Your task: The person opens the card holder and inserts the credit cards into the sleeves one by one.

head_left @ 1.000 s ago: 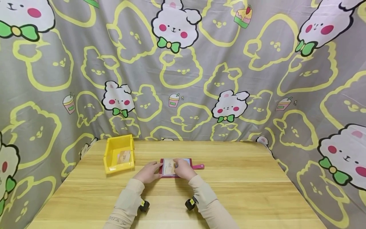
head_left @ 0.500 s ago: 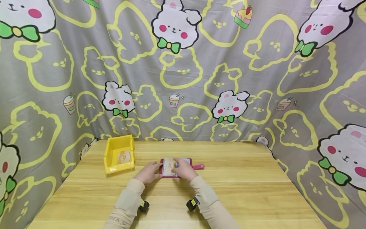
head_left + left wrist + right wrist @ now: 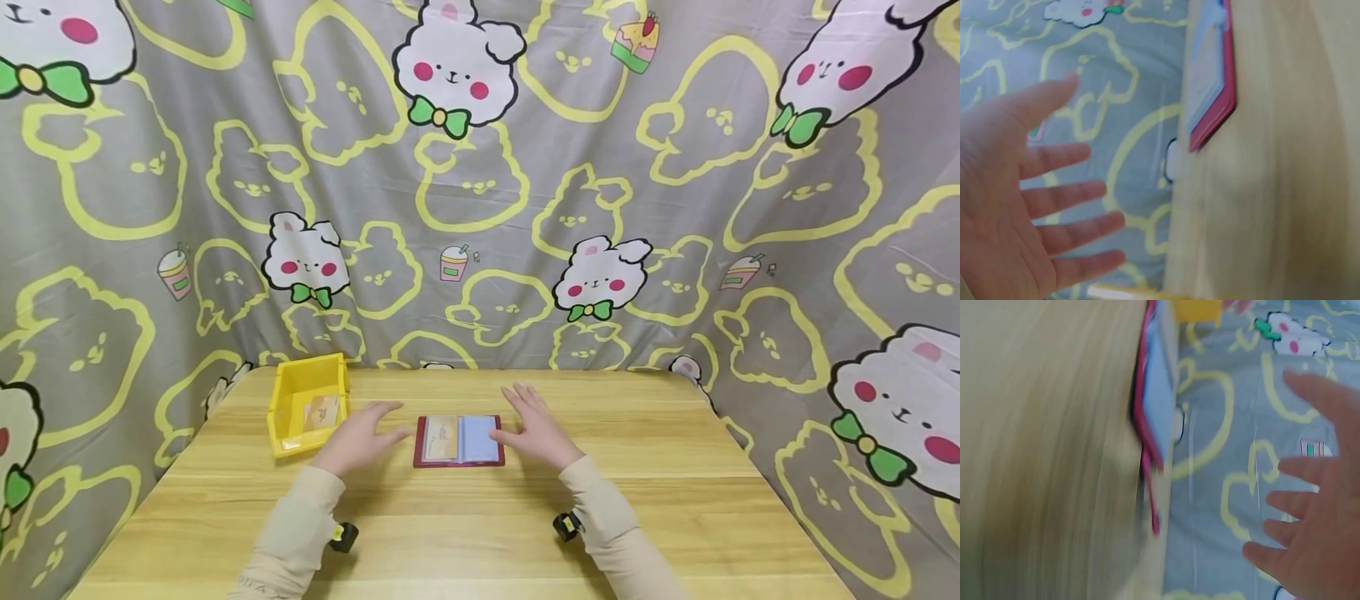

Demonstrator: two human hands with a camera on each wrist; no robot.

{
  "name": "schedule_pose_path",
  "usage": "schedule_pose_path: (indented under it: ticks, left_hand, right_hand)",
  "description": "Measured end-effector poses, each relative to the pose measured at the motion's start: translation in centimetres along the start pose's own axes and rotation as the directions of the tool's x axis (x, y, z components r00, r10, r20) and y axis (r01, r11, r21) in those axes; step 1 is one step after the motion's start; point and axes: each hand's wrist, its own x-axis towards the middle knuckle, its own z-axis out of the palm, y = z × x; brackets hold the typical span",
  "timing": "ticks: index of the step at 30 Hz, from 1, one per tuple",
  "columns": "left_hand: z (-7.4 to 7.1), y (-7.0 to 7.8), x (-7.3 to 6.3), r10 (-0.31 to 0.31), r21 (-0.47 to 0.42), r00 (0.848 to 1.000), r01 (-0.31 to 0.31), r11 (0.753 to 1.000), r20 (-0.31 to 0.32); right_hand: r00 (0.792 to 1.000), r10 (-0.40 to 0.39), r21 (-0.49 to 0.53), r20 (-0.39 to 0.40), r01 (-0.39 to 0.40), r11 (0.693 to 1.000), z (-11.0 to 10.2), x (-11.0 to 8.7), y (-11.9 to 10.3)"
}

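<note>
A dark-red card holder (image 3: 459, 466) lies spread flat on the table, with a tan printed card (image 3: 441, 439) in its left clear sleeve. Its right-hand page (image 3: 480, 439) looks pale blue. My left hand (image 3: 362, 437) is held off the holder's left side, fingers extended and nothing in them. On the other side, my right hand (image 3: 538, 429) is also spread and holds nothing; its thumb appears near the right edge, though whether it touches cannot be told. The right wrist view shows the holder's strap (image 3: 1151, 497) sticking out, which the right hand hides in the head view.
A yellow open-front bin (image 3: 282, 417) stands at the back left of the wooden table (image 3: 480, 533), with a tan card (image 3: 324, 411) inside. A grey patterned curtain (image 3: 480, 208) hangs around the table's back and sides.
Both hands have drawn apart from the card holder, left hand leftward and right hand rightward. The right fingers, earlier over the sleeves, have come off, uncovering both pages.
</note>
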Motion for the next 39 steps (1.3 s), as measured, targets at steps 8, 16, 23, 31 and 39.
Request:
schedule_pose_path:
  ticks: [8,16,23,31,39]
  left_hand:
    - [-4.0,-2.2,-0.6,-0.006,0.012,0.989,0.008,1.0,-0.145]
    - [-6.2,-5.3,0.3,-0.083,-0.039,0.985,0.078,0.996,-0.151]
    - [-7.0,-7.4,1.9,-0.196,-0.058,0.977,0.191,0.98,-0.079]
    - [-7.2,-8.6,3.3,-0.343,-0.094,0.939,0.345,0.934,0.04]
    - [-5.6,-9.8,3.6,-0.426,-0.029,0.905,0.426,0.904,0.0]
  right_hand:
    - [0.965,0.021,-0.194,0.26,0.031,0.981,-0.7,-2.0,2.0]
    - [0.914,0.113,-0.183,0.389,-0.044,0.982,-0.2,-3.2,2.4]
    - [0.9,0.148,-0.191,0.409,-0.075,0.979,-0.2,-3.3,2.1]
    - [0.894,0.162,-0.173,0.419,-0.096,0.98,-0.2,-3.2,2.0]
    - [0.894,0.155,-0.15,0.42,-0.101,0.984,0.0,-3.2,1.9]
